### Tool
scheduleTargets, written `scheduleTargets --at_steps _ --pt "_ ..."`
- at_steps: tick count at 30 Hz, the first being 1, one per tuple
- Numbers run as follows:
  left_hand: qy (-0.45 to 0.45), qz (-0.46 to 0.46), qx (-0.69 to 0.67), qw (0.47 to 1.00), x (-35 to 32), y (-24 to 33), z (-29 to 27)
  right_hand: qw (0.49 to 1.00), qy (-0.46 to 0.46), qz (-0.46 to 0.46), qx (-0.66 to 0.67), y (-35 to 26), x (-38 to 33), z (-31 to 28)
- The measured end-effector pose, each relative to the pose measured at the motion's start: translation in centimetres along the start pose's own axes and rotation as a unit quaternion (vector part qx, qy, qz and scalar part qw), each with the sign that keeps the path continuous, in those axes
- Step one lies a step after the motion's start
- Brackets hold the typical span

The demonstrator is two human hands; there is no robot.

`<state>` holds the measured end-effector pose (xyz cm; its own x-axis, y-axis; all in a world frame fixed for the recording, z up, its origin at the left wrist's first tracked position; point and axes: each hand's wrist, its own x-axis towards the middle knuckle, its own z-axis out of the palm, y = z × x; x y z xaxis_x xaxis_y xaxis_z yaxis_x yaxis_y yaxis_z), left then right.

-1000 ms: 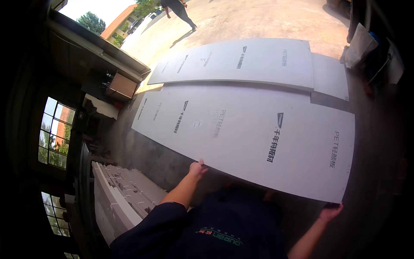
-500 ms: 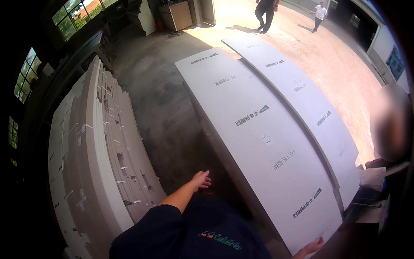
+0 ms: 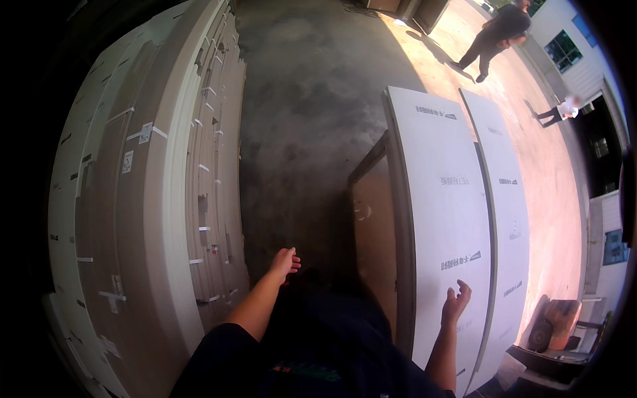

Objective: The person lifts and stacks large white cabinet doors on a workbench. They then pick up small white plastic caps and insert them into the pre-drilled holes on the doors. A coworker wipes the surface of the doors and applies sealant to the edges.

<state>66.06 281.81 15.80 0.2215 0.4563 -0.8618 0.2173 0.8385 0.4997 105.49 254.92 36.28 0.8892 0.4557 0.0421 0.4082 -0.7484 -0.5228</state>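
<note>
My left hand (image 3: 285, 262) hangs over the dark floor between the stack and the panels, fingers loosely bent and apart, with nothing in it. My right hand (image 3: 456, 300) is raised over the near end of a long white panel (image 3: 434, 219), fingers spread and empty. Whether it touches the panel I cannot tell. A second white panel (image 3: 507, 239) lies alongside on the right, with a narrow dark gap between the two. Both carry dark printing. Beneath the nearer panel shows a brown supporting side (image 3: 375, 225).
On my left, a tall stack of boards and brown-wrapped packs (image 3: 139, 186) with white straps runs away from me. Concrete floor (image 3: 298, 113) lies between. Outside, a person in dark clothes (image 3: 497, 36) and one in a white top (image 3: 561, 113) stand on sunlit ground. An orange-brown object (image 3: 564, 325) is at lower right.
My view has swung, so the panels now run nearly straight ahead. My right hand has come up from the panel's near edge to over its top. My left hand stays empty.
</note>
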Motion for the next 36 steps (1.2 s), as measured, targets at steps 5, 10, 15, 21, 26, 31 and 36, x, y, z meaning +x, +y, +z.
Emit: scheduleTargets --at_steps 5,10,15,21,26,31,36 --pt "-0.066 0.039 -0.032 0.997 4.6 9.8 5.9 0.998 -0.032 -0.029 -0.049 -4.7 10.4 6.0" --pt "-0.137 0.134 0.015 0.981 9.5 23.9 15.4 0.991 -0.034 -0.044 -0.123 -8.6 16.9 11.9" --pt "-0.15 0.201 0.049 0.967 16.6 36.1 23.5 0.982 -0.036 -0.049 -0.181 -10.2 17.8 14.7" --pt "-0.078 0.24 0.085 0.964 23.5 46.2 30.7 0.986 -0.08 0.028 -0.144 -12.0 19.8 14.5" --pt "-0.132 0.197 -0.026 0.971 27.1 49.1 33.4 0.977 -0.117 0.09 -0.157 -14.2 21.9 14.6" --pt "-0.132 0.203 -0.001 0.97 26.7 50.4 32.7 0.949 -0.139 0.266 -0.094 -15.0 23.0 15.1" --pt "-0.129 0.203 0.058 0.969 27.0 51.2 32.6 0.921 -0.141 0.356 -0.07 -15.2 23.7 15.5"
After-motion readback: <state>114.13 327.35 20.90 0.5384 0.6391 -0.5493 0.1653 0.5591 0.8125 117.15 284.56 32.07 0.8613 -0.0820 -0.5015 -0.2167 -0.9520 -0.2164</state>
